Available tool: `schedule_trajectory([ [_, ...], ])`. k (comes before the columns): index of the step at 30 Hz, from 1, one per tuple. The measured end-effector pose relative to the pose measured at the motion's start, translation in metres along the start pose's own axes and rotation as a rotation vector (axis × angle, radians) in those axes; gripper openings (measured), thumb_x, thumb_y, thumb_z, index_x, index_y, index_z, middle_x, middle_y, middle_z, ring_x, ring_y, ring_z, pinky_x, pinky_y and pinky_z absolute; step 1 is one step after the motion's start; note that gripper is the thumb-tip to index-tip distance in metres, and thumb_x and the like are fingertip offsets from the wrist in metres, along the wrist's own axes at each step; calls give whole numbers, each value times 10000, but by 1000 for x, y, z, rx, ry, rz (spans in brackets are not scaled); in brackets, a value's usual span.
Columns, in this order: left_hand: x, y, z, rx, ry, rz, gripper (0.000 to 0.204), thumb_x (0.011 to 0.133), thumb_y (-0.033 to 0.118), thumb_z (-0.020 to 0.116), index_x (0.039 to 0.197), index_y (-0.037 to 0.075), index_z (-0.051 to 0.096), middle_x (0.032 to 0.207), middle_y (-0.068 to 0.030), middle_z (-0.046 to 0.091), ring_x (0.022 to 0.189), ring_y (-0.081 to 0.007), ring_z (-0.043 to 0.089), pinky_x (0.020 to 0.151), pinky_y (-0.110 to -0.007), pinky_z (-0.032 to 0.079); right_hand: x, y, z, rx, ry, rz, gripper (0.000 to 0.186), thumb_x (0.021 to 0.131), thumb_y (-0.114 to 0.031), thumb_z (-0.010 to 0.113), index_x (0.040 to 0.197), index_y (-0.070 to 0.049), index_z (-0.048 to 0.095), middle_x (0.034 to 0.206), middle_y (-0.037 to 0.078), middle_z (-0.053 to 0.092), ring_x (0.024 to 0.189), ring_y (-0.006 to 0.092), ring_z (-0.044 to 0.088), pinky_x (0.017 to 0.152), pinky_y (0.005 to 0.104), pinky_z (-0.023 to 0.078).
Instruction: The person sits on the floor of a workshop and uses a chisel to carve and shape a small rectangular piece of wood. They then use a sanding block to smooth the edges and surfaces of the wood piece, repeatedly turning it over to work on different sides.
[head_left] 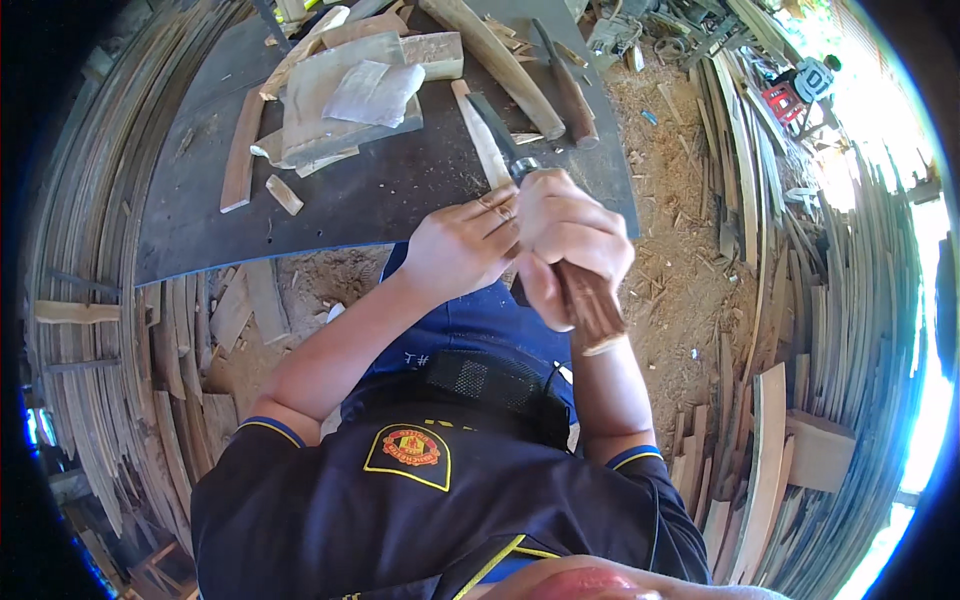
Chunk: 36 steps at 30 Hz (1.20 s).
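- The right hand (573,238) has its grip clamped around a long-bladed hand tool with a reddish-brown wooden handle (594,303), metal collar up and blade slanting up-left over the table.
- The left hand (465,245) lies against the right hand, fingers bent over the lower end of a pale, narrow wooden strip (480,135); whether its grip is clamped on the strip cannot be told.
- The strip lies beside the blade, above the dark, flat table (330,215).
- Left of it, a curved, pale wood chip (375,93) rests on a thick, light wooden block (308,110).
- A thick, brown wooden pole (495,65) lies beyond the blade.
- Wood shavings (675,260) litter the floor at right.
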<state>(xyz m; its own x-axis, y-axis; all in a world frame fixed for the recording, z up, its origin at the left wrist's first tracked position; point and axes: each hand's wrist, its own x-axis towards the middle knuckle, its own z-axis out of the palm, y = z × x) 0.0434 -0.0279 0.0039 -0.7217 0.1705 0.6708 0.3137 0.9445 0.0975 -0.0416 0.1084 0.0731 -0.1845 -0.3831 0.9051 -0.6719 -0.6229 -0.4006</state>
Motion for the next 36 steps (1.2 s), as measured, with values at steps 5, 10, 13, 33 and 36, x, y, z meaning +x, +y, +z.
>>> schedule_trajectory([
  [5,-1,3,-2,-8,42,-26,342,734,197,774,1048,84,696,1191,-74,693,1183,-221,651,917,-315,560,-7,-40,-6,100,7,64,152,746,0,628,633,-36,533,637,73,538,579,276,532,612,402,466],
  [10,-3,2,-1,15,16,-15,309,729,201,778,1002,81,698,1153,-81,706,1161,-231,663,927,-319,557,-3,-28,2,53,-8,41,164,713,10,625,619,-47,503,620,67,506,570,275,520,591,387,451],
  [13,-4,-1,-1,5,-3,-12,298,730,200,777,989,75,700,1122,-90,716,1159,-232,663,935,-318,554,13,-6,2,45,-73,22,190,688,28,611,609,-57,461,604,70,453,563,288,497,574,373,434],
  [33,-5,1,0,-10,7,-20,343,742,190,743,1062,68,715,1173,-107,705,1197,-223,644,951,-323,548,3,-19,2,69,-45,-27,201,753,-47,643,630,-38,484,599,68,511,533,234,485,567,387,409],
  [36,-5,2,0,-10,20,-26,328,744,183,740,1046,58,718,1152,-109,711,1176,-227,656,938,-327,556,4,-23,1,121,-31,-13,207,759,-52,644,630,-40,482,606,64,514,538,230,482,589,397,420],
])
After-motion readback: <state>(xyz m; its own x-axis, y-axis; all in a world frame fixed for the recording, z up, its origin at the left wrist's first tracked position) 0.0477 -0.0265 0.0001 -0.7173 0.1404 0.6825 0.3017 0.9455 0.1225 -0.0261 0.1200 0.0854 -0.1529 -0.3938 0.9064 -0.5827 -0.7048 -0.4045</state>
